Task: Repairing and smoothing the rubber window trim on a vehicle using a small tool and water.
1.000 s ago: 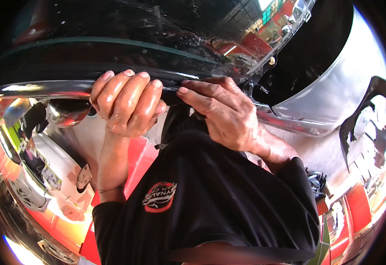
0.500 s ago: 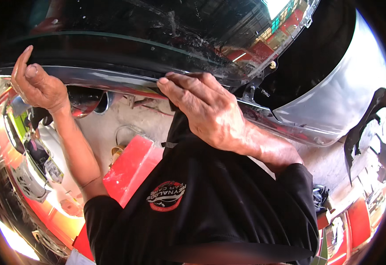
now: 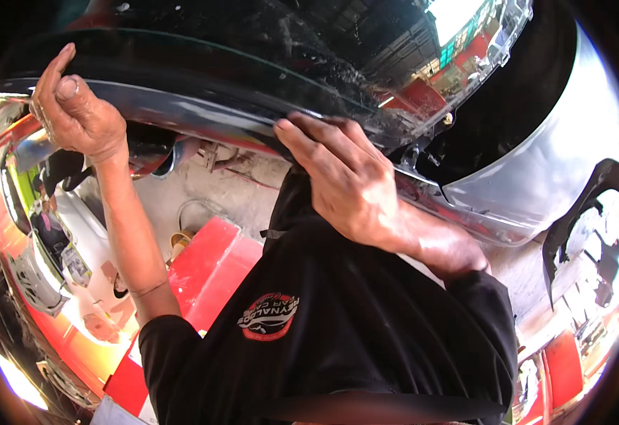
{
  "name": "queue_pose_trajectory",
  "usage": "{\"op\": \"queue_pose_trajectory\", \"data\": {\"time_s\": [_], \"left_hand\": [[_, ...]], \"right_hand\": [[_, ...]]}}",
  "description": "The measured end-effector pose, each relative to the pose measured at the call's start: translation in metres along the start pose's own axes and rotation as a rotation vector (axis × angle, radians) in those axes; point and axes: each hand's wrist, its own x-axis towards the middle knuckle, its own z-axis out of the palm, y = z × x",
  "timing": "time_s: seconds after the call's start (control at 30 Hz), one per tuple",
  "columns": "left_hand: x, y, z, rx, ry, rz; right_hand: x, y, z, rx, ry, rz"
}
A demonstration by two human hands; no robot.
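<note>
Along the glossy panel edge point(image 3: 203, 106), left hand point(image 3: 75, 117) and right hand point(image 3: 345, 177) grip.

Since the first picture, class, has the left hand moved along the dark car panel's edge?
Yes. The left hand slid leftward along the dark panel edge, away from the right hand.

Bare concrete floor point(image 3: 217, 191), bright daylight

Bare grey concrete floor point(image 3: 231, 188), dusty and stained. Resting directly on it: flat red rectangular panel point(image 3: 206, 265); thin pale looped hose or cable point(image 3: 185, 209) just beside panel's upper edge; small brass-coloured round item point(image 3: 179, 241) touching that edge. White bodywork piece point(image 3: 75, 248) lying to the left.
</note>
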Motion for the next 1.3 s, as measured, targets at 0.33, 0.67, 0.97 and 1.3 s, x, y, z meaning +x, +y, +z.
{"op": "queue_pose_trajectory", "data": {"time_s": [0.33,0.67,0.97,1.3], "left_hand": [[-0.002,-0.009,-0.006,-0.025,-0.011,0.041],[0.000,-0.014,-0.009,0.000,-0.043,0.091],[-0.001,0.001,-0.005,0.052,-0.079,0.001],[0.002,0.000,-0.014,0.071,-0.089,0.029]], "right_hand": [[0.006,0.003,-0.006,0.035,-0.060,0.014],[0.012,-0.003,-0.010,0.131,-0.072,0.133],[0.034,-0.003,0.008,0.123,-0.016,0.026],[0.021,-0.001,-0.015,0.215,-0.026,0.154]]}}
